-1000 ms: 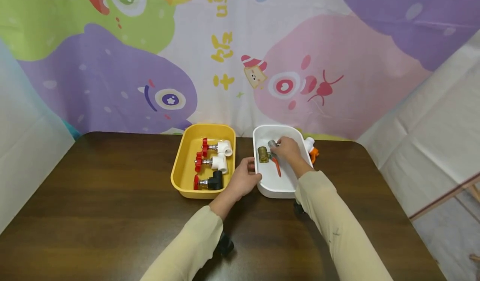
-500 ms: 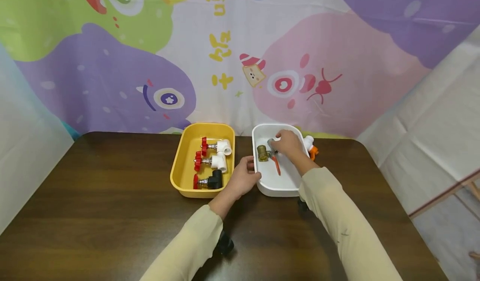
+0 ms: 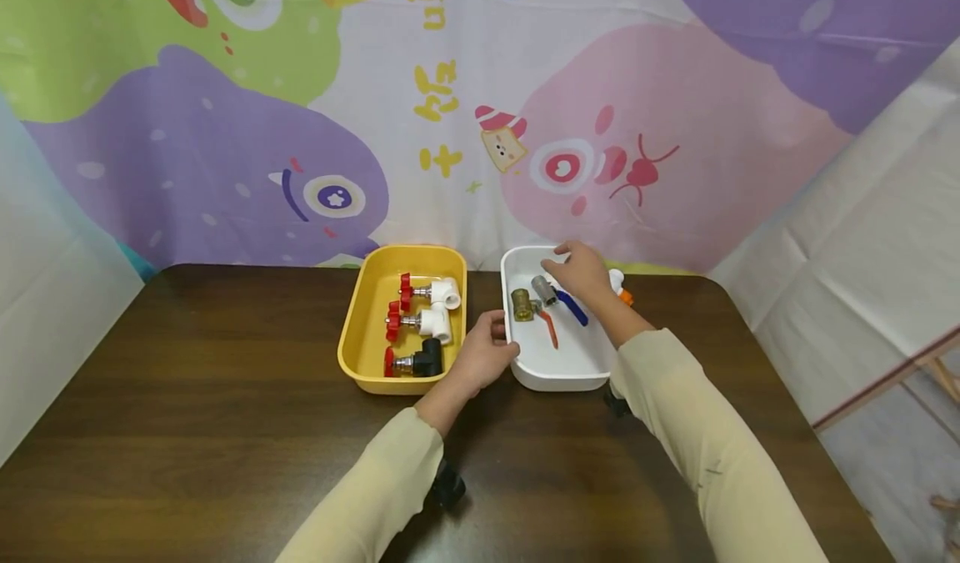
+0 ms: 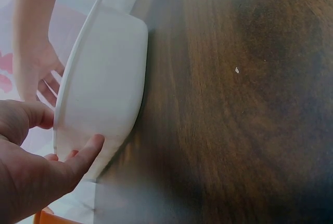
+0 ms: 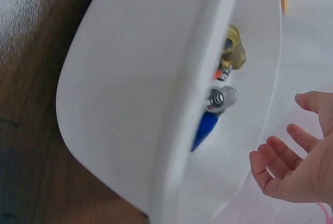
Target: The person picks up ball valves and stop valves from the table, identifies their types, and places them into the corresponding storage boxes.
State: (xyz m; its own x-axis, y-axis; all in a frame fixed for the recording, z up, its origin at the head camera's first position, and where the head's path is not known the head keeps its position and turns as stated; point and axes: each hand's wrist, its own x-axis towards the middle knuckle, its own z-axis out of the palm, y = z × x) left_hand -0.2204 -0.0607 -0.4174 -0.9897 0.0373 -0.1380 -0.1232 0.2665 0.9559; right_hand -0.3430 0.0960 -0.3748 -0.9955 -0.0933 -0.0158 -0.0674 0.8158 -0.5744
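Observation:
My left hand (image 3: pixel 482 356) holds the left rim of a white plastic tray (image 3: pixel 562 379), thumb at the edge and fingers along the outer wall. Inside lie two ball valves: a brass one (image 3: pixel 522 304) with an orange-red lever, and a silver-grey one (image 3: pixel 544 290) with a blue lever (image 3: pixel 572 307). Over the tray's far right part is my right hand (image 3: pixel 588 278), its fingers loosely spread and nothing between them. In the right wrist view this hand (image 5: pixel 304 164) is apart from the silver valve (image 5: pixel 222 97).
To the left stands a yellow tray (image 3: pixel 360 329) with two white valves (image 3: pixel 435 323) and a black valve (image 3: pixel 427 359), all with red handwheels. A white-and-orange fitting (image 3: pixel 624 296) sits beyond the white tray's right side. A patterned curtain (image 3: pixel 465 213) hangs behind the table (image 3: pixel 225 429).
My right hand has let go of the silver ball valve and moved up and to the right, uncovering its blue lever. The left hand keeps its place at the white tray's rim.

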